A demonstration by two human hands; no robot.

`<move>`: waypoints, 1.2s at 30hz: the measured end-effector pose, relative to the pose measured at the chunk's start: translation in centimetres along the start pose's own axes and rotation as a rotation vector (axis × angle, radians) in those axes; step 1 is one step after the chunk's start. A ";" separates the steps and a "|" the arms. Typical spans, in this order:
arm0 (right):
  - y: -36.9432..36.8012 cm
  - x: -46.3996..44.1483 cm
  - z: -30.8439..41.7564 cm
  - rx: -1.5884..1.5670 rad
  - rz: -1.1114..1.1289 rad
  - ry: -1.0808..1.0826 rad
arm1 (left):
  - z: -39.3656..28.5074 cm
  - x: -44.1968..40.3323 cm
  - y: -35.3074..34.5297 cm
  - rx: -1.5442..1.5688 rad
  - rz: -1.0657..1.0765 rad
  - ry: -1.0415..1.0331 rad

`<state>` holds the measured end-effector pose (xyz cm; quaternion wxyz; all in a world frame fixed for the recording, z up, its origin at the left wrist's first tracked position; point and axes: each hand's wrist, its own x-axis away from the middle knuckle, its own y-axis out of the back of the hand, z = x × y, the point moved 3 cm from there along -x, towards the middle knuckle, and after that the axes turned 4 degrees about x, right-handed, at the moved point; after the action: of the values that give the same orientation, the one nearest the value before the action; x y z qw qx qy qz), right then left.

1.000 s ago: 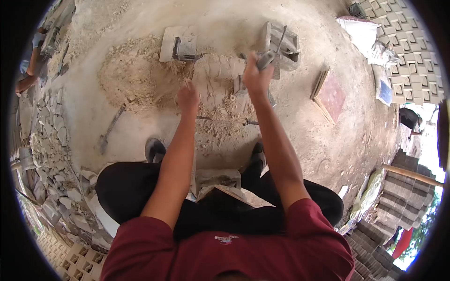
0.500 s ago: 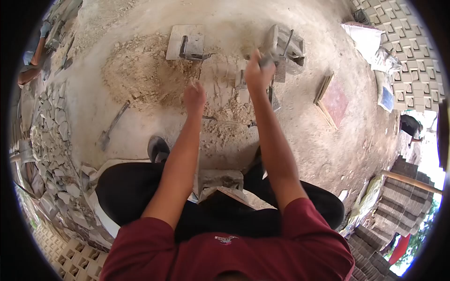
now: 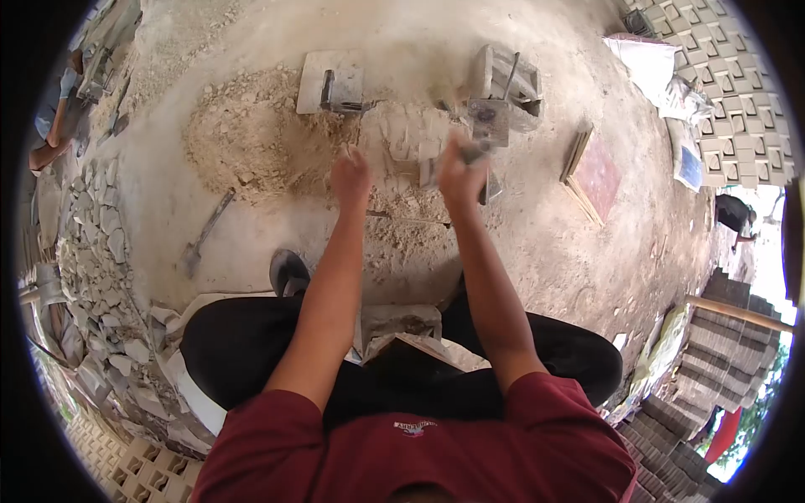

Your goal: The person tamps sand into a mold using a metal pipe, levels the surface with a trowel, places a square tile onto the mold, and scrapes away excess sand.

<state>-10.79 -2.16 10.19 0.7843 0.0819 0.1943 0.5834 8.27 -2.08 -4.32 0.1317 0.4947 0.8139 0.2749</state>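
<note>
Toward one o'clock, the right hand (image 3: 464,174) is clasping a blurred grey hand tool (image 3: 478,152), which is looking stiff, fairly heavy and best held where the fist is wrapping it, while toward eleven the left hand (image 3: 350,176), its grip impossible to tell, is curling near a crumbly earth heap (image 3: 236,138).

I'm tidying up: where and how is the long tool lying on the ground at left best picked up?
Probably by its slim shaft, near the end beside the mound, coming from above and closing across it: it lies along the ground, its wide end pointing away from the mound.
</note>
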 end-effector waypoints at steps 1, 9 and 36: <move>0.0 0.2 2.6 0.279 -0.122 0.335 | -0.4 0.2 0.0 0.005 0.003 -0.001; -0.9 2.1 3.4 0.336 -0.188 0.569 | -0.6 0.4 1.5 0.256 0.060 0.069; -7.0 -9.2 7.4 0.067 -0.054 -0.007 | 0.2 -0.3 -0.4 0.080 0.124 -0.113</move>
<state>-3.95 -12.31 16.36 0.7973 0.1048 0.2131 0.5549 8.24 -2.43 -4.73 0.1401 0.5638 0.7832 0.2216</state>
